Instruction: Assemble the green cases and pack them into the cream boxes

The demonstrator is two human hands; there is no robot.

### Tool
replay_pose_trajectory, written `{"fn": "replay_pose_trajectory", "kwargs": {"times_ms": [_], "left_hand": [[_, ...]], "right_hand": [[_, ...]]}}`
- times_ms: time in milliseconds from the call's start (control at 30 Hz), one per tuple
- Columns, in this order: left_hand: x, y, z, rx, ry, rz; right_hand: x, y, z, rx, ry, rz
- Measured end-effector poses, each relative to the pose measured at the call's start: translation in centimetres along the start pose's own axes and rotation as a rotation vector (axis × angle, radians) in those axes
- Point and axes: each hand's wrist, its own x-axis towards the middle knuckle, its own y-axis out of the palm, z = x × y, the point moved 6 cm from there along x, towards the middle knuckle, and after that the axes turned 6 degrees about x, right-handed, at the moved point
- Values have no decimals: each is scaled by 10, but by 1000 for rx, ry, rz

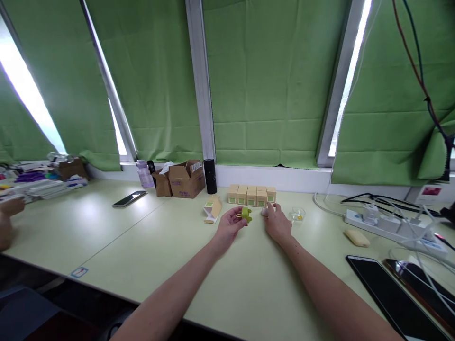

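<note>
Near the middle of the table, my left hand pinches a small green object with a pale loop; its exact kind is too small to make out. My right hand reaches down just in front of a group of small brown boxes with green-framed fronts. Its fingers are closed at a small whitish item, mostly hidden behind them. An opened small carton lies left of my left hand. Right of my right hand sits a small clear container with something yellow inside.
Cardboard boxes, a black bottle and a purple bottle stand along the back. A phone lies at left. Power strips, cables and a dark tablet occupy the right. Another person's hand shows at far left.
</note>
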Motion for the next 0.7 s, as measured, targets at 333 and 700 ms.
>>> {"fn": "replay_pose_trajectory", "kwargs": {"times_ms": [333,700], "left_hand": [[-1,0,0,59,24,3],[1,-1,-4,118,92,13]], "right_hand": [[3,-3,-9,417,119,-101],[-39,-10,-3,1224,199,33]]}}
